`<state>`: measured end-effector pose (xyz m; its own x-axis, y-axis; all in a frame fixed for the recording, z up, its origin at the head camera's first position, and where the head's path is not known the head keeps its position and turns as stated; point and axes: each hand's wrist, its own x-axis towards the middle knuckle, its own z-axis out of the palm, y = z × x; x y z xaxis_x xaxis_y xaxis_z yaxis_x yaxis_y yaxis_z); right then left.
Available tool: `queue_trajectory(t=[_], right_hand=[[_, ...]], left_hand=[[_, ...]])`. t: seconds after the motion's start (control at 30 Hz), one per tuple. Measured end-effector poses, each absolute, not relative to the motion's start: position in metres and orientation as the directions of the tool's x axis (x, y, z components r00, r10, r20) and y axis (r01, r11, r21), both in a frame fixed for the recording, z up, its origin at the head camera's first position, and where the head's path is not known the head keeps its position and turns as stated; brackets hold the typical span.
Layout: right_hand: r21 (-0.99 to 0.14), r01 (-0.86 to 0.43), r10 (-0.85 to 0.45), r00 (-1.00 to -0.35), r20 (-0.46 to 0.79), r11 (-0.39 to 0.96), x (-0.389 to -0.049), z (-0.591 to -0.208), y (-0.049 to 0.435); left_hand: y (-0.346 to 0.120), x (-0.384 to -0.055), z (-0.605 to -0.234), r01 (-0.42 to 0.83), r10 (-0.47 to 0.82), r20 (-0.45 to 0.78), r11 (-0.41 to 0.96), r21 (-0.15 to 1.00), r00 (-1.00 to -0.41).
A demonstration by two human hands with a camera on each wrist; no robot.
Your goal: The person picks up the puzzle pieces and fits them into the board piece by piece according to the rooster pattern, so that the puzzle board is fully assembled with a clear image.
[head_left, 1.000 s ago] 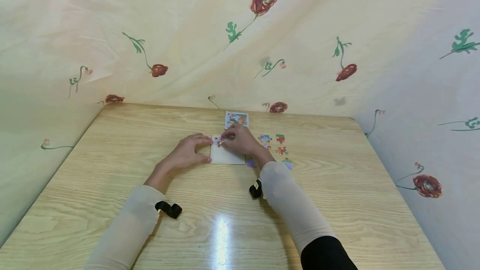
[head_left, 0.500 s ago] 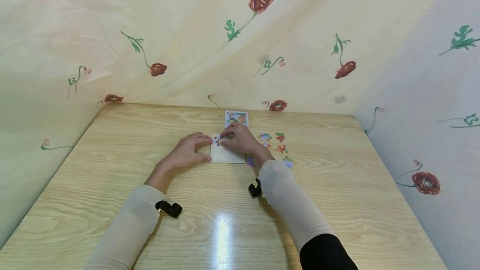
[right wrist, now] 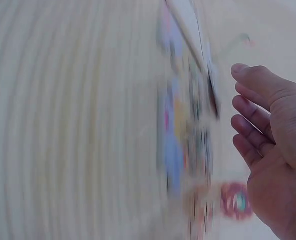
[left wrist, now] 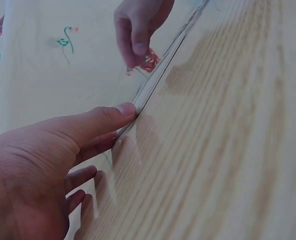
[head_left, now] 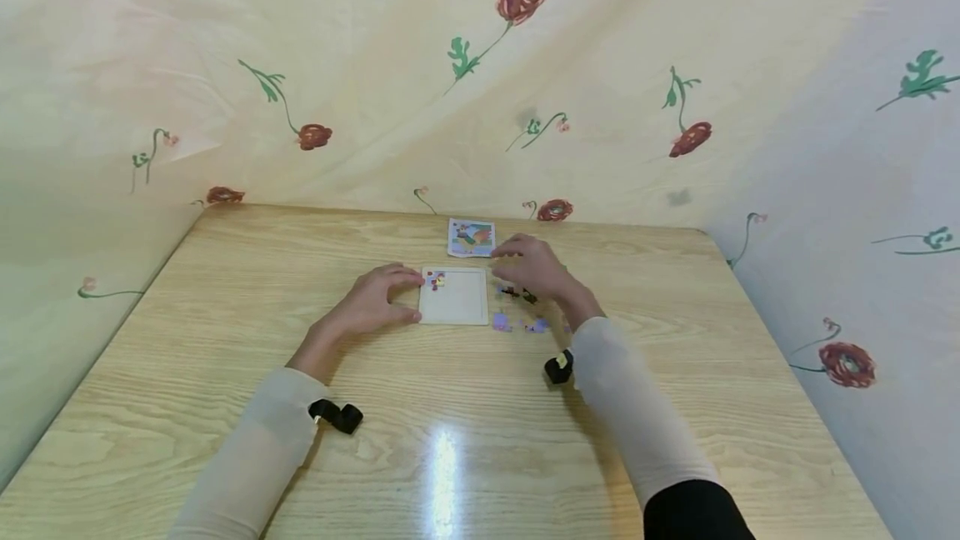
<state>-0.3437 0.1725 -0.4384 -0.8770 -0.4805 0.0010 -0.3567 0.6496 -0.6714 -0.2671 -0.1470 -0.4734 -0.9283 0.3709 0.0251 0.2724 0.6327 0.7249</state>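
Observation:
A white puzzle tray (head_left: 461, 298) lies on the table, with joined jigsaw pieces (head_left: 434, 279) in its far left corner. My left hand (head_left: 367, 300) touches the tray's left side with thumb and fingertips, spread apart. In the left wrist view, the left thumb (left wrist: 113, 116) lies against the tray's edge (left wrist: 155, 82). My right hand (head_left: 534, 265) hovers to the right of the tray over loose puzzle pieces, hiding some of them. In the right wrist view, this hand (right wrist: 280, 115) has its fingers loosely bent and holds nothing; the pieces below are blurred.
A picture card (head_left: 472, 238) showing a colourful bird lies behind the tray. Loose purple pieces (head_left: 501, 322) and several others lie right of the tray. Flowered cloth (head_left: 375, 90) hangs behind the wooden table (head_left: 420, 390). Black camera straps (head_left: 336, 416) sit on both wrists.
My right hand has left the joined pieces in the tray and moved right, over the loose pieces. The tray and card show more fully now. My left hand stays at the tray's side.

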Motion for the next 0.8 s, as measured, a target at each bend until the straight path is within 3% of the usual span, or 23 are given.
queue_trajectory(t=[0.33, 0.8], right_hand=[[-0.640, -0.307, -0.405, -0.914, -0.008, 0.705, -0.350, -0.441, 0.234], [-0.679, -0.304, -0.438, -0.899, -0.029, 0.669, -0.362, -0.456, 0.245]], left_hand=[[-0.148, -0.269, -0.474, 0.260, 0.368, 0.014, 0.629, 0.732, -0.930], [-0.146, -0.272, -0.476, 0.235, 0.349, 0.004, 0.624, 0.745, -0.937]])
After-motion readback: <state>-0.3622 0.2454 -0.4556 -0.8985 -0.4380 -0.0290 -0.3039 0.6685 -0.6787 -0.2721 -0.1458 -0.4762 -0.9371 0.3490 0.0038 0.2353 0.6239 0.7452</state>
